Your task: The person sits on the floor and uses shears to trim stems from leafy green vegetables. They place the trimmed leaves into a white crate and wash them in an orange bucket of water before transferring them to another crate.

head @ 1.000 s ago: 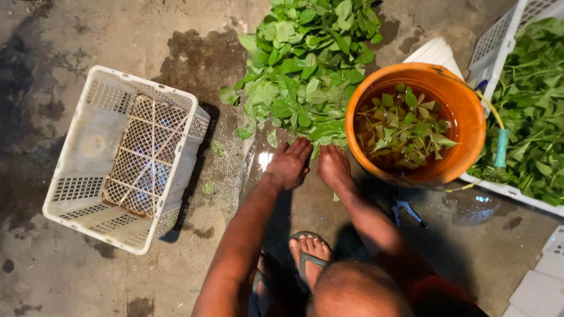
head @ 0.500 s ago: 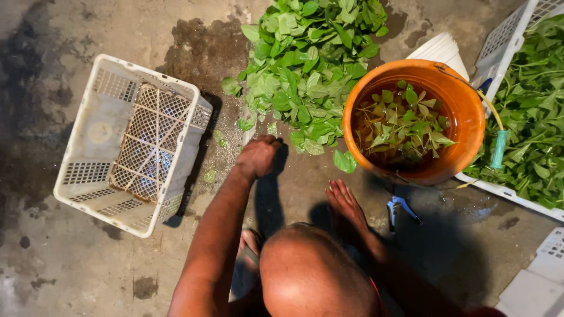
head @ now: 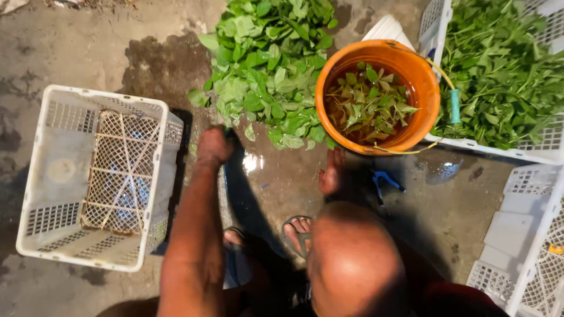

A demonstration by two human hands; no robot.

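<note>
My left hand (head: pixel 212 147) is curled into a fist on the wet concrete at the near left edge of a pile of green leaves (head: pixel 267 70). Whether it grips any leaves is hidden. My right hand (head: pixel 331 174) hangs just below the orange bucket (head: pixel 425 88), fingers loose and pointing at its base, holding nothing. The bucket holds water with green leaves floating in it (head: pixel 367 104). My knee (head: pixel 352 258) fills the lower middle, and my sandalled feet (head: pixel 296 230) show between my arms.
An empty white plastic crate (head: pixel 35 170) stands to the left. A white crate (head: pixel 549 154) full of leafy stems (head: pixel 505 64) sits at the upper right, and another white crate (head: pixel 523 258) at the lower right. A blue tool (head: pixel 385 179) lies on the floor below the bucket.
Both hands were together at the pile's near edge. My left hand has moved left along the pile and closed. My right hand has drawn back to just below the bucket.
</note>
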